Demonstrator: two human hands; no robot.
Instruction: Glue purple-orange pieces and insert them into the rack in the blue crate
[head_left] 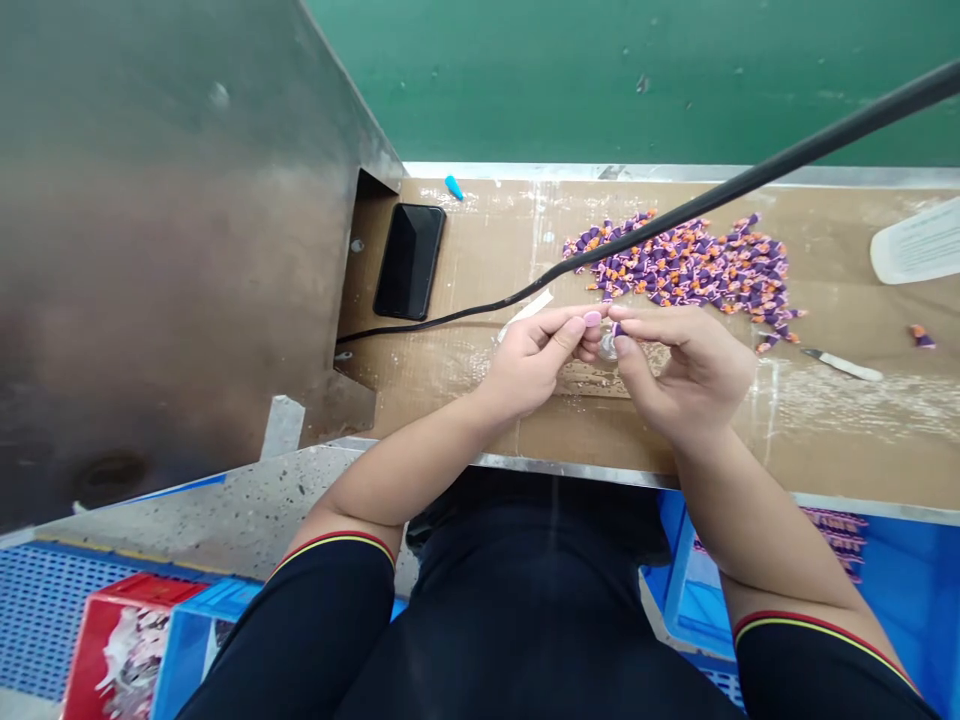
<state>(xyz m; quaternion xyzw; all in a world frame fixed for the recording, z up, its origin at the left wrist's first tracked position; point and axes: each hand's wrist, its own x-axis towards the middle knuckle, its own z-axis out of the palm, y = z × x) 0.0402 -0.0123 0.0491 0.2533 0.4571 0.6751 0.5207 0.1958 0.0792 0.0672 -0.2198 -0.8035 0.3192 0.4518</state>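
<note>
My left hand is closed in a pinch, with a small pink oval piece at the tips of its thumb and forefinger. Close beside it, my right hand pinches a small dark purple piece, mostly covered by the fingers. A small clear round thing shows between the two hands, too blurred to name. Just beyond the fingers lies a pile of small purple, orange and pink moulded pieces.
A black cable crosses above the cardboard-covered bench. Around lie a phone, a blue cap-like piece, a small white-handled knife, a single loose piece and a white container. A metal housing stands left; blue bins sit below.
</note>
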